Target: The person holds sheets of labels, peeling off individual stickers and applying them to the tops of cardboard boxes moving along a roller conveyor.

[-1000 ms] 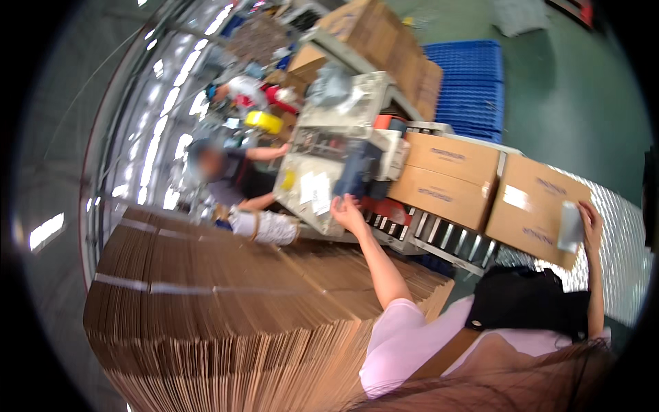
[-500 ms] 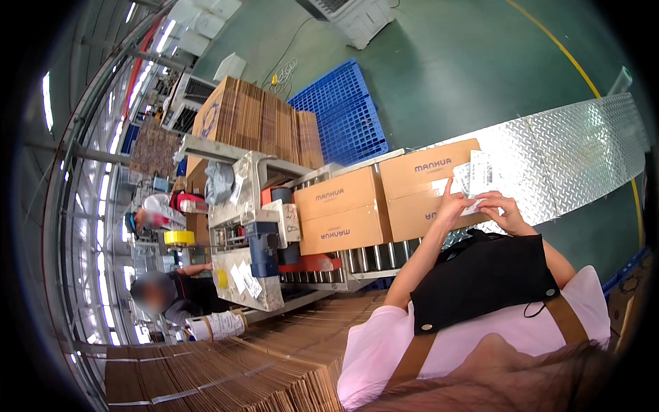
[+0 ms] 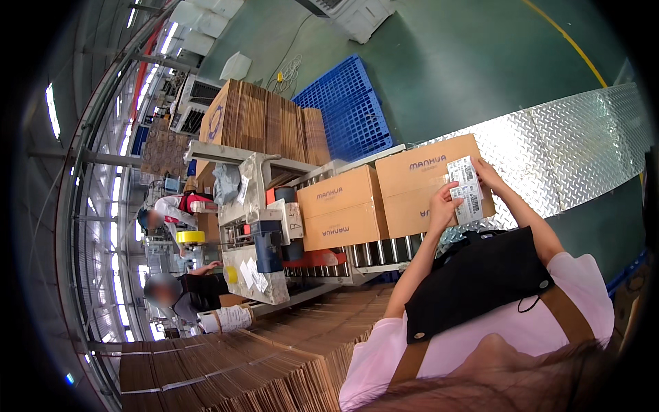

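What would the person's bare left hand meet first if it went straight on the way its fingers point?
The left hand would probably meet the white rectangular paper label first, seen over the brown cardboard carton; the depth between fingertips and paper is unclear.

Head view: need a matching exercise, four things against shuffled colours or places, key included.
1. Printed labels
2. Plastic pallet
3. Diamond-plate metal sheet
4. Roller conveyor

A. Silver, to the right of the cartons
B. Running beneath the cartons
C. Blue
D. White, at the left hand and right hand

Pairs: 1-D, 2-C, 3-A, 4-B
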{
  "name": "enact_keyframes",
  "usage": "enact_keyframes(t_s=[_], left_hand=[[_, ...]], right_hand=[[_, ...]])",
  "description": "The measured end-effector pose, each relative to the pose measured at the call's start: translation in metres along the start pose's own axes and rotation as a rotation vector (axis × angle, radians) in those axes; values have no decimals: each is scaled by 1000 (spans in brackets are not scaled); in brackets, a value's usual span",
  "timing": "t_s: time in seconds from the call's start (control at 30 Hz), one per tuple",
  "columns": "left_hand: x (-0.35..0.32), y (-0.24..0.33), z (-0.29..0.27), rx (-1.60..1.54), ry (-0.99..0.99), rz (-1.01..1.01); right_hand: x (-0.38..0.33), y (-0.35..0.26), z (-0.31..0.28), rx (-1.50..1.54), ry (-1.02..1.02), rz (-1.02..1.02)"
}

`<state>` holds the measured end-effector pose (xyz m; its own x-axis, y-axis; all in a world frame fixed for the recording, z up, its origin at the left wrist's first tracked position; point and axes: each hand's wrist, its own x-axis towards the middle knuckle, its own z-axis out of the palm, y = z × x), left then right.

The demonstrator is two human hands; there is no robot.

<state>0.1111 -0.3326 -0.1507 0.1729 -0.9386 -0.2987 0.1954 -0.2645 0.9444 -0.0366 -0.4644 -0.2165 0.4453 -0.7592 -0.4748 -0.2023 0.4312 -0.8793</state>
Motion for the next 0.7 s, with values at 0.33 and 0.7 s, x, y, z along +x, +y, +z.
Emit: enact_keyframes(t_s=[0.33,0.7], left_hand=[[-32,32,-51,691,461,187],[-82,122,-75,309,222,347]], right_hand=[[-5,-50,99,356,-379,136],[-20,-16,74,-454,-219,-724]])
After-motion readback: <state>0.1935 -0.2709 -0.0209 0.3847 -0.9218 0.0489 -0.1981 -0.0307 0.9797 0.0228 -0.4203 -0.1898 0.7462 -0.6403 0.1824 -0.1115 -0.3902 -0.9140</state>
